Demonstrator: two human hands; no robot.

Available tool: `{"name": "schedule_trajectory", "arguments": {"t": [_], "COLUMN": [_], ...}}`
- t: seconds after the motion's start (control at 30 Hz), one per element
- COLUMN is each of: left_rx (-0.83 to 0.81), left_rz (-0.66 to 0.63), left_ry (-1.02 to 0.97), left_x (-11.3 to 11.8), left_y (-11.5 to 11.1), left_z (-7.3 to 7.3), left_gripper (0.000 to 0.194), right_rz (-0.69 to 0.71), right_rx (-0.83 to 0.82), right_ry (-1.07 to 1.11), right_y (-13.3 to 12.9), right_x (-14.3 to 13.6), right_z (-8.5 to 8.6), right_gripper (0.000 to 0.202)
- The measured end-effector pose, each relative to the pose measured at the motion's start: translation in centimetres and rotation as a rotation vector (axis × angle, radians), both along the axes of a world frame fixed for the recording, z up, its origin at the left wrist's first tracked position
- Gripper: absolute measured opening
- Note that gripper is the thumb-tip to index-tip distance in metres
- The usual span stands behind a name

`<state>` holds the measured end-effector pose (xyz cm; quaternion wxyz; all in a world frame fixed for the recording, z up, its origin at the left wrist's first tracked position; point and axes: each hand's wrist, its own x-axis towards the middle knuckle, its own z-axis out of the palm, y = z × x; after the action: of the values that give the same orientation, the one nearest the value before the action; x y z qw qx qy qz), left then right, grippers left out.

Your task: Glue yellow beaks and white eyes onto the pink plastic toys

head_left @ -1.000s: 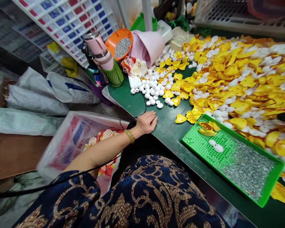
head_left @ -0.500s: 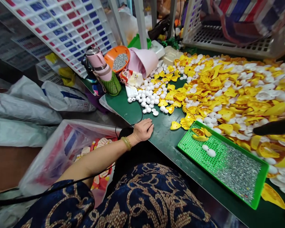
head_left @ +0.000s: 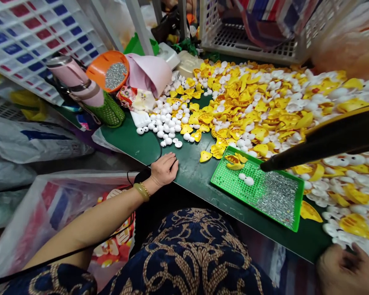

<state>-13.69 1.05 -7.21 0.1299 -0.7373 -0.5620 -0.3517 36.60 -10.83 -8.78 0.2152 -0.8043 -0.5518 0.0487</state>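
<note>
My left hand [head_left: 165,169] rests at the near edge of the green table [head_left: 189,184], fingers curled together, with nothing visible in it. A black cable [head_left: 159,149] runs beside its fingertips. In the lower right corner, my right hand [head_left: 347,268] is slightly blurred, thumb and forefinger apart, near the white and yellow plastic parts. Between the hands lies a green perforated tray [head_left: 215,179] with small silver screws [head_left: 278,196], a joined pair of white balls [head_left: 246,179] and a few yellow shell pieces [head_left: 235,161]. A black tapered rod [head_left: 322,141] juts in from the right over the tray.
Yellow shells [head_left: 242,94] and white parts [head_left: 167,119] are heaped across the table. At the left stand a pink flask [head_left: 83,88] and an orange bowl [head_left: 92,71] of screws. White crates [head_left: 12,28] rise behind. A plastic-lined box [head_left: 49,200] is below left.
The view has swung right, so the table contents sit further left. My right hand has come into view at lower right. The black rod now reaches over the tray. My left hand still rests at the edge.
</note>
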Motion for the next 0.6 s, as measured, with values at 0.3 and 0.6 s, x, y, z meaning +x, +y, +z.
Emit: {"name": "schedule_trajectory", "arguments": {"t": [0.3,0.6], "left_rx": [-0.012,-0.052], "left_rz": [-0.010,-0.034], "left_ry": [0.028,0.044], "left_x": [-0.5,-0.7], "left_y": [0.3,0.6], "left_z": [0.2,0.2], "left_gripper": [0.013,0.015], "right_rz": [-0.349,-0.055], "right_rx": [-0.013,0.160], "right_ry": [-0.146,-0.327], "right_y": [2.5,3.3], "right_x": [-1.3,-1.1], "right_z": [2.2,1.2], "right_gripper": [0.034,0.055]}}
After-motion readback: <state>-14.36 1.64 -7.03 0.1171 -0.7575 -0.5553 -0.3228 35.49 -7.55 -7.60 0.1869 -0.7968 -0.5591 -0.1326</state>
